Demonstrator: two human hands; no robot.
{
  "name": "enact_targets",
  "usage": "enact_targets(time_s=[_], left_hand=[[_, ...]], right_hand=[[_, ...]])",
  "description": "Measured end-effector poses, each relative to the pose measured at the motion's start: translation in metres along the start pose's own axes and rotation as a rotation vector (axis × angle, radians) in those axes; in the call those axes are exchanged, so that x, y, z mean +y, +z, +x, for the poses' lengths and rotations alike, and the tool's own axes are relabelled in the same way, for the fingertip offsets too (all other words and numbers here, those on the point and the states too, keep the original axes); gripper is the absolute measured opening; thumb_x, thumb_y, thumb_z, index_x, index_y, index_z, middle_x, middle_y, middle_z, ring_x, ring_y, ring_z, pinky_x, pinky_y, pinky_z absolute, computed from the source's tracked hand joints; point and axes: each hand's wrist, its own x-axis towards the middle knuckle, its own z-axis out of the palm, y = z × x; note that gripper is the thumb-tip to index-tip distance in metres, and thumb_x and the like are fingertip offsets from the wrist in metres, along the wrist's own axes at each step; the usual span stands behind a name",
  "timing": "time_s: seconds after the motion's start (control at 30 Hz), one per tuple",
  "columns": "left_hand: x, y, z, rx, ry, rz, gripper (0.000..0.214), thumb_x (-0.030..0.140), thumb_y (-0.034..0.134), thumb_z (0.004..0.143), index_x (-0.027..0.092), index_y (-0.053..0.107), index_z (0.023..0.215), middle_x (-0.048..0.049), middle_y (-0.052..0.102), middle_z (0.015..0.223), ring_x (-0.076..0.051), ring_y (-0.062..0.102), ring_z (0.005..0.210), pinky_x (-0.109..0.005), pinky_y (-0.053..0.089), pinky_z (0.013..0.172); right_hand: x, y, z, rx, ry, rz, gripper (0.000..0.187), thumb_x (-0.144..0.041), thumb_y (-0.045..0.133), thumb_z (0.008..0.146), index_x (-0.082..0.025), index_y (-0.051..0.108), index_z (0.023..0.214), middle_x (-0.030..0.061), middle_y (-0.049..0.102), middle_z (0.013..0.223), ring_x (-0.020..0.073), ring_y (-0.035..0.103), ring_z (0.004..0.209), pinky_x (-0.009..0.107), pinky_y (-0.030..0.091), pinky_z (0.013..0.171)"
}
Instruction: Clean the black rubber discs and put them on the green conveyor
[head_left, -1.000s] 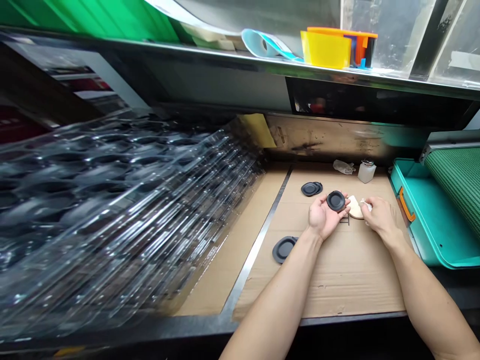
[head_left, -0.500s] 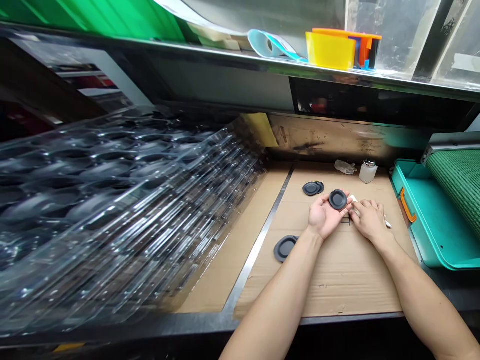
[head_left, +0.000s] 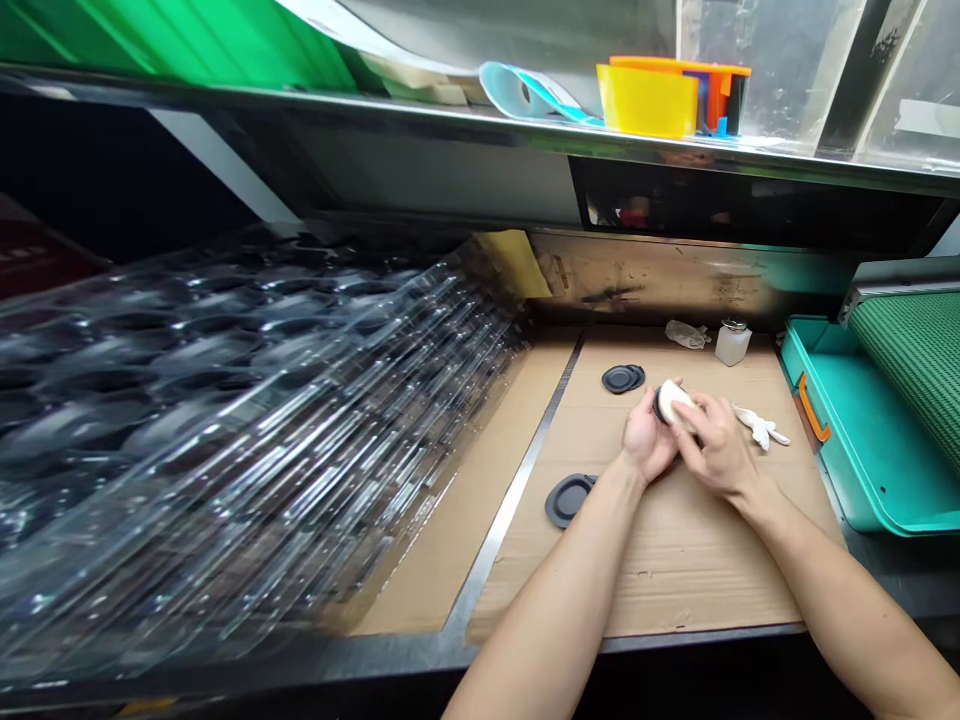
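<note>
My left hand (head_left: 646, 438) is curled around a round black plastic part (head_left: 658, 406), mostly covered now, with only its dark left edge showing. My right hand (head_left: 718, 447) presses a white pad (head_left: 677, 401), perhaps folded cloth, onto the face of that part. Beyond the left hand lie black discs (head_left: 622, 378), overlapping one another. Nearer, beside the left forearm, rests another dish-shaped black disc (head_left: 568, 499), partly hidden by the arm. To the right of the right hand is a crumpled white cloth (head_left: 761, 428) with a thin white end sticking out.
Stacked clear plastic trays (head_left: 300, 450) fill the left side. Cardboard (head_left: 675, 570) covers the bench. At the back stand a small pump bottle (head_left: 733, 343) and clear crumpled plastic (head_left: 686, 334). A teal bin (head_left: 855, 440) and green conveyor belt (head_left: 915, 350) lie right; a shelf (head_left: 540, 128) overhangs.
My right hand has come up from the cardboard with the white pad and moved left onto the black part. The crumpled white cloth is now uncovered. The view has shifted slightly.
</note>
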Motion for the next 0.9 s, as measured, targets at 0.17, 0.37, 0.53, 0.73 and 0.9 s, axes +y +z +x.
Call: enact_targets(time_s=[0.17, 0.37, 0.53, 0.73, 0.9], left_hand=[[-0.012, 0.002, 0.000, -0.043, -0.032, 0.019, 0.057, 0.051, 0.027, 0.104, 0.012, 0.068, 0.107, -0.0172, 0.072, 0.107, -0.028, 0.069, 0.106, -0.042, 0.052, 0.100], [-0.016, 0.003, 0.002, -0.019, -0.022, -0.033, 0.053, 0.048, 0.025, 0.105, 0.015, 0.066, 0.098, -0.0178, 0.072, 0.112, -0.029, 0.070, 0.108, -0.045, 0.049, 0.105], [-0.006, 0.003, 0.006, -0.037, -0.012, -0.050, 0.048, 0.046, 0.028, 0.105, 0.016, 0.065, 0.099, -0.0177, 0.070, 0.123, -0.030, 0.069, 0.113, -0.047, 0.049, 0.105], [-0.002, -0.001, 0.009, -0.010, 0.057, -0.099, 0.046, 0.046, 0.030, 0.105, 0.015, 0.065, 0.102, -0.0164, 0.071, 0.119, -0.028, 0.068, 0.112, -0.047, 0.049, 0.107], [-0.016, -0.001, 0.012, -0.014, 0.060, -0.068, 0.048, 0.047, 0.031, 0.105, 0.015, 0.067, 0.106, -0.0133, 0.073, 0.111, -0.024, 0.069, 0.109, -0.042, 0.050, 0.107]], right_hand=[[-0.017, 0.012, -0.002, -0.006, 0.100, -0.097, 0.043, -0.033, 0.042, 0.102, -0.021, 0.064, 0.137, 0.0151, 0.055, 0.134, 0.0276, 0.049, 0.111, 0.042, 0.045, 0.100], [-0.008, 0.006, -0.004, -0.073, 0.022, -0.034, 0.040, -0.034, 0.044, 0.101, -0.023, 0.067, 0.131, 0.0123, 0.059, 0.127, 0.0267, 0.051, 0.108, 0.040, 0.046, 0.099], [0.001, 0.009, -0.002, -0.069, -0.009, 0.012, 0.040, -0.037, 0.046, 0.100, -0.024, 0.066, 0.133, 0.0120, 0.059, 0.126, 0.0261, 0.052, 0.107, 0.039, 0.047, 0.094], [0.008, 0.017, -0.003, 0.015, 0.066, -0.092, 0.039, -0.036, 0.051, 0.098, -0.022, 0.068, 0.130, 0.0134, 0.060, 0.120, 0.0266, 0.053, 0.105, 0.040, 0.047, 0.093], [0.015, 0.021, -0.002, 0.079, 0.170, -0.163, 0.039, -0.041, 0.054, 0.096, -0.025, 0.068, 0.129, 0.0132, 0.060, 0.117, 0.0273, 0.054, 0.106, 0.041, 0.046, 0.093]])
